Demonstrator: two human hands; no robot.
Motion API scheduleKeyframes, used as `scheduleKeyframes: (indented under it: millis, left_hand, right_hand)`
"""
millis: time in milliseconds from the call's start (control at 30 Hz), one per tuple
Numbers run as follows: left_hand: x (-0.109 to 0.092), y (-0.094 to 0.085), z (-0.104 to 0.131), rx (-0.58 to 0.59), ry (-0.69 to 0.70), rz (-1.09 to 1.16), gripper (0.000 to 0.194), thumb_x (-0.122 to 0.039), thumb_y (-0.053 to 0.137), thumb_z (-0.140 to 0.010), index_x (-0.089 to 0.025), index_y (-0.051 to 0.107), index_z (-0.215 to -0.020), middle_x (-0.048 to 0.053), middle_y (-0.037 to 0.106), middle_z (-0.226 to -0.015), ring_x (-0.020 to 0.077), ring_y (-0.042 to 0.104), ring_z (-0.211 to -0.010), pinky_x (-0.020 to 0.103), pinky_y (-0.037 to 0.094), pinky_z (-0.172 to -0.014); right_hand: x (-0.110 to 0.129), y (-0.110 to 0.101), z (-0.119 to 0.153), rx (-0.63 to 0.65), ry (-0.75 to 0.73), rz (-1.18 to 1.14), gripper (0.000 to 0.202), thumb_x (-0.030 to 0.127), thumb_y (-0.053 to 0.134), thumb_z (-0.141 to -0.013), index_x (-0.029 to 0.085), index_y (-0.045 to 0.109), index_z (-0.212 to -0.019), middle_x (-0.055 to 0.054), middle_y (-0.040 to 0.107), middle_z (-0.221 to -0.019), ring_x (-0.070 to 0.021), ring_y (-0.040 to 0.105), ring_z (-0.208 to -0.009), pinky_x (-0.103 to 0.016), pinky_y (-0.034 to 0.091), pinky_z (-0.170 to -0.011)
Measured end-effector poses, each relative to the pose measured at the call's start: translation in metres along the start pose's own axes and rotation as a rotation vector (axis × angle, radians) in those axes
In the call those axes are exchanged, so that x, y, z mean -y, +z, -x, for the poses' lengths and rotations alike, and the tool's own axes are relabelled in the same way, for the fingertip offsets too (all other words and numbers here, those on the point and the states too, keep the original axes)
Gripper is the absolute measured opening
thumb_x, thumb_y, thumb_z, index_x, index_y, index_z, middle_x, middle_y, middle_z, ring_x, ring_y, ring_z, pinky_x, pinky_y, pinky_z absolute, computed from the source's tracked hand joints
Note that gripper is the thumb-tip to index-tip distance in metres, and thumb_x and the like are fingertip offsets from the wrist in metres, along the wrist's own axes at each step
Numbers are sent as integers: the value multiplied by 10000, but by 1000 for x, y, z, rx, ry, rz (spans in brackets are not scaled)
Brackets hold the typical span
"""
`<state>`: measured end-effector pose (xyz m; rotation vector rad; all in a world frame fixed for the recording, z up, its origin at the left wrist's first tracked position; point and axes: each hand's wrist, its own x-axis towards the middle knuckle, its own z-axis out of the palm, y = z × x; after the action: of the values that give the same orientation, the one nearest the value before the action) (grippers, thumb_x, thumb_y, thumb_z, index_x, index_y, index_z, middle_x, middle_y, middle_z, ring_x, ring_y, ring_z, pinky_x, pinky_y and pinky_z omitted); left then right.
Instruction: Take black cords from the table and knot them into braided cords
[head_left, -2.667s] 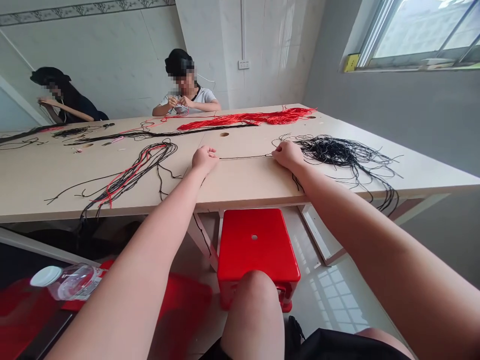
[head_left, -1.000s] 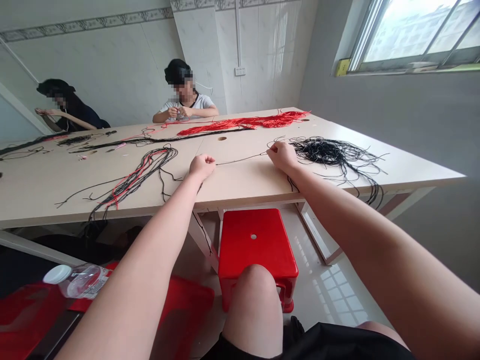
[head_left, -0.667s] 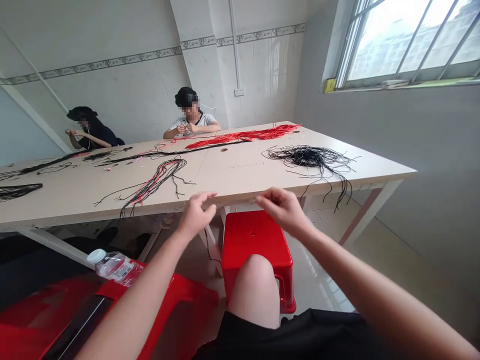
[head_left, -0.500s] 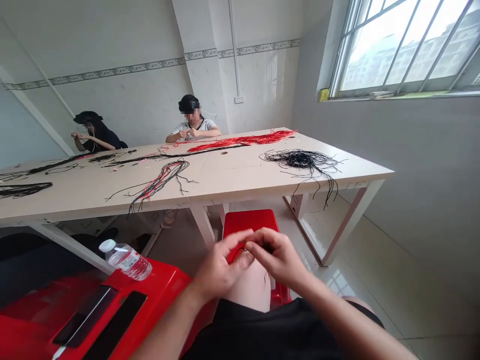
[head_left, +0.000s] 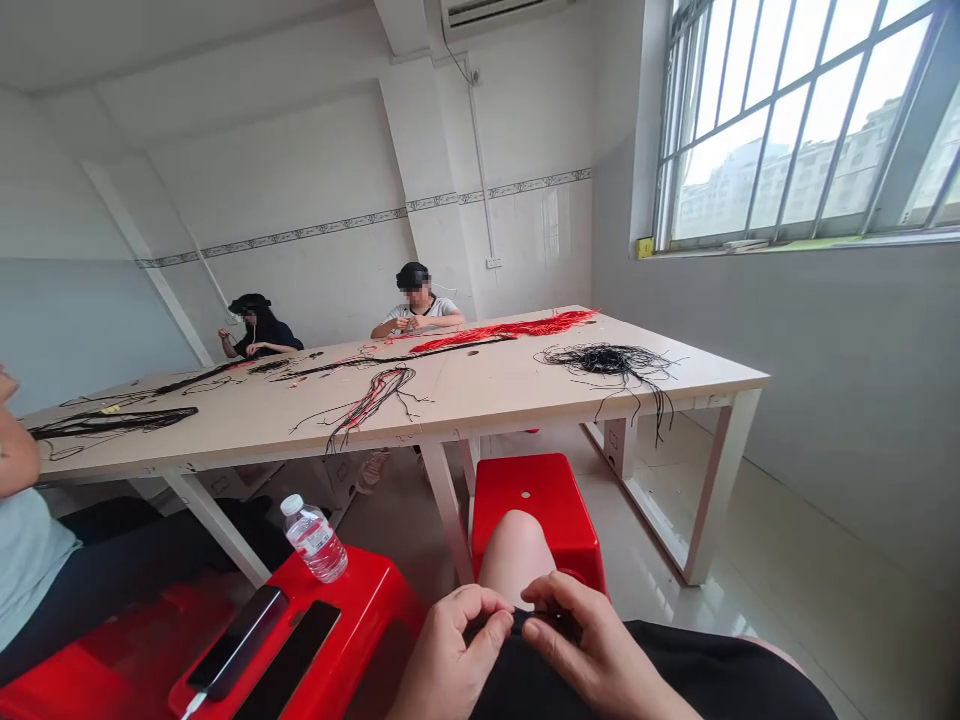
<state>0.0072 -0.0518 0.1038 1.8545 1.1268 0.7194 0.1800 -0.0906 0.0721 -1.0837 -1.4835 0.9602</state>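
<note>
My left hand point(head_left: 469, 640) is closed in a pinch above my lap, its thumb and forefinger tips pressed together. Close beside it, my right hand point(head_left: 581, 635) also pinches, the fingertips of both hands almost meeting. Between them runs a thin dark cord point(head_left: 553, 613), hard to make out against my black shorts. Its ends are hidden by the fingers and lost in the dark cloth. Just beyond the hands is my bare knee, in front of a red stool point(head_left: 525, 485).
A pale table point(head_left: 495, 400) bears a black cord heap point(head_left: 604, 358), red cords point(head_left: 510, 330) and a black-and-red bundle point(head_left: 375, 400). At left, another red stool point(head_left: 360, 600) holds a water bottle point(head_left: 315, 540) and two phone-like dark slabs point(head_left: 289, 660). Several people sit around.
The view has tilted up, so table and stools sit lower in the picture. My hands are lower, over the shorts, still close together. A person's arm has come into view at left.
</note>
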Motion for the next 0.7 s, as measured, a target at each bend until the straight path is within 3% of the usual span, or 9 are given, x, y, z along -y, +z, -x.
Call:
scheduleKeyframes:
  millis: [100, 200, 467, 700]
  left_hand:
    - [0, 4, 2, -16, 85, -105, 179, -391, 551, -800, -277, 673, -736, 56, 669, -777, 215, 618, -743, 311, 483, -717]
    - [3, 8, 3, -18, 156, -181, 168, -322, 520, -812, -304, 678, -759, 60, 657, -767, 215, 624, -728, 316, 484, -688]
    - [6, 10, 11, 14, 221, -265, 183, -244, 505, -828, -300, 672, -778, 50, 647, -787, 190, 612, -715, 286, 478, -660]
    - [0, 10, 10, 20, 139, -203, 221, -178, 559, -750, -298, 661, -905, 54, 685, -868, 212, 646, -791, 287, 518, -692]
  right_hand:
    - [-2, 4, 0, 119, -13, -151, 346, 452, 629, -766, 214, 571, -1010, -53, 609, -926, -193, 555, -854, -282, 453, -763]
    - [-7, 10, -3, 212, 42, -277, 331, 476, 652, -745, 195, 583, -905, -19, 572, -802, -157, 525, -742, -258, 433, -685]
    - [-4, 15, -3, 186, 214, -470, 428, 591, 637, -706, 184, 590, -831, 18, 517, -634, -103, 452, -576, -237, 371, -581]
    - [-15, 14, -1, 167, 234, -452, 413, 592, 646, -693, 191, 557, -736, 20, 505, -607, -97, 433, -539, -236, 346, -544]
